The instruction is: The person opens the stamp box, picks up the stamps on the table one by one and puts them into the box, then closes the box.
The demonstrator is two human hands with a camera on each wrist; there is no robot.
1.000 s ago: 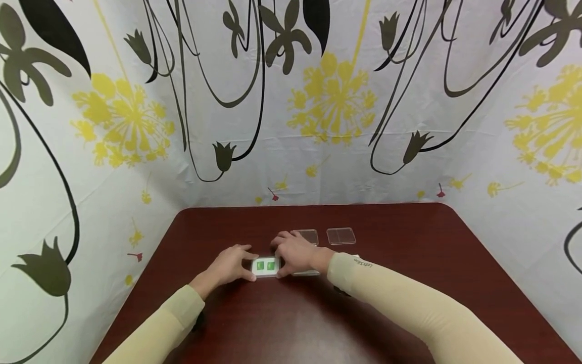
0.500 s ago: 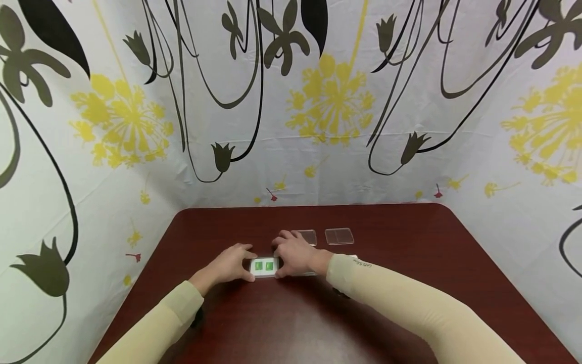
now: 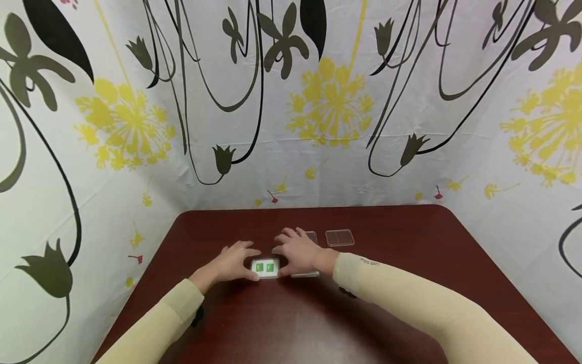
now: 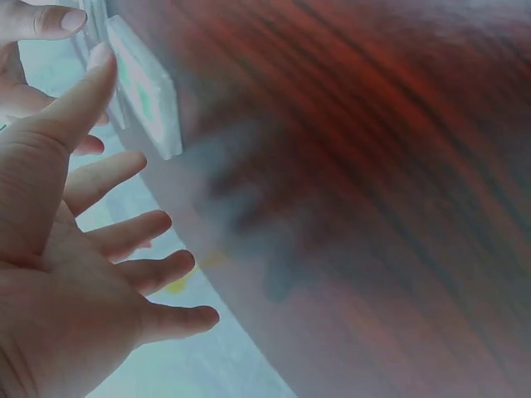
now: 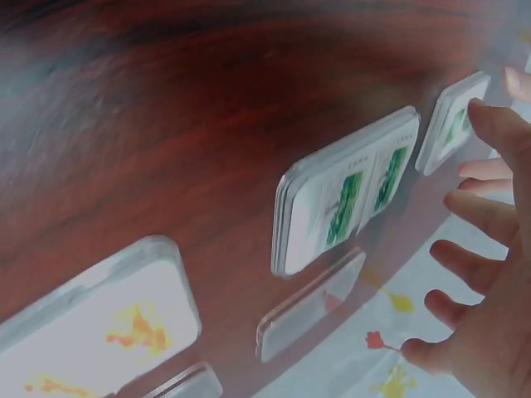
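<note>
A small flat case (image 3: 265, 268) with a white face and two green pictures lies on the table between both hands. My left hand (image 3: 231, 262) is at its left side, thumb by the near corner; in the left wrist view its fingers are spread and relaxed. From the other side my right hand (image 3: 300, 253) reaches over, its thumb at the case's right edge and its fingers apart in the right wrist view. Beneath that hand sits a second, similar case (image 5: 344, 199) with green pictures, mostly hidden in the head view.
Two clear, flat plastic lids lie farther back, the right-hand lid (image 3: 339, 237) fully visible and the other lid (image 3: 311, 236) partly behind the right hand. The right wrist view shows another white case (image 5: 108, 323) with orange pictures. A patterned curtain (image 3: 254, 192) borders the dark red table (image 3: 273, 323).
The fingers of both hands have loosened and spread away from the case's sides. The case stays in about the same place; the head view has shifted slightly.
</note>
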